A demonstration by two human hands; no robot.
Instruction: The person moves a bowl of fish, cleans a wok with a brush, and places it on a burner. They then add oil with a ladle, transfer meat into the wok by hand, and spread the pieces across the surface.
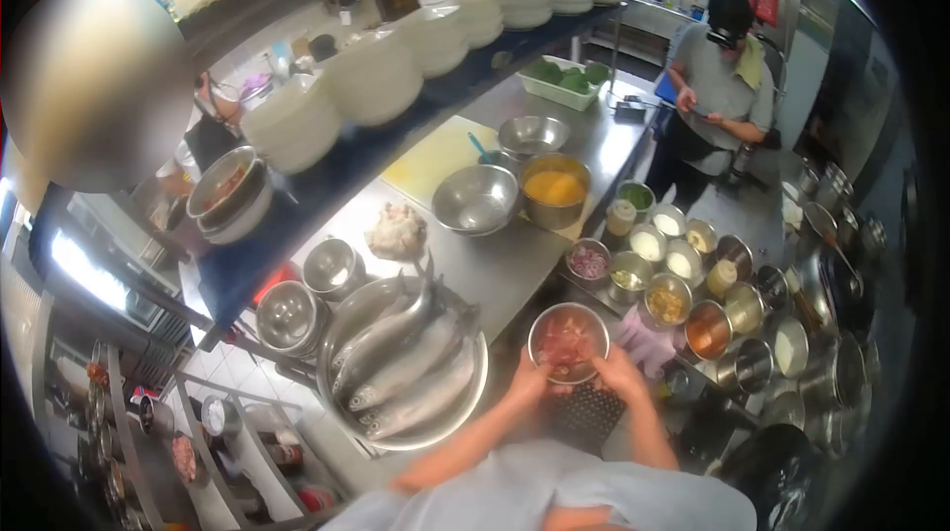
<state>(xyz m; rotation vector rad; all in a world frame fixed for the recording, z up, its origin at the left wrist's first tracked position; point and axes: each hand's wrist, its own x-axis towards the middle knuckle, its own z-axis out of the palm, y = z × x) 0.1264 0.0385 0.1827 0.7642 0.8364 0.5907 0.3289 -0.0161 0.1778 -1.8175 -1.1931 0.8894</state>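
Note:
Both of my hands hold a round metal bowl [568,319] with pieces of red meat [568,341] in it, in front of my body. My left hand [529,379] grips the bowl's lower left rim, and my right hand [619,373] grips its lower right rim. A large metal basin [482,373] with several whole silver fish [414,363] stands left of my hands. To the right of the bowl lies a pinkish-purple cloth or glove [646,341].
Metal containers of ingredients [668,299] crowd the right side. The steel counter [475,274] ahead bears empty bowls [475,199], a pot of orange food [556,193] and a cutting board [421,160]. A shelf with stacked plates [371,81] hangs above. Another person [727,86] stands back right.

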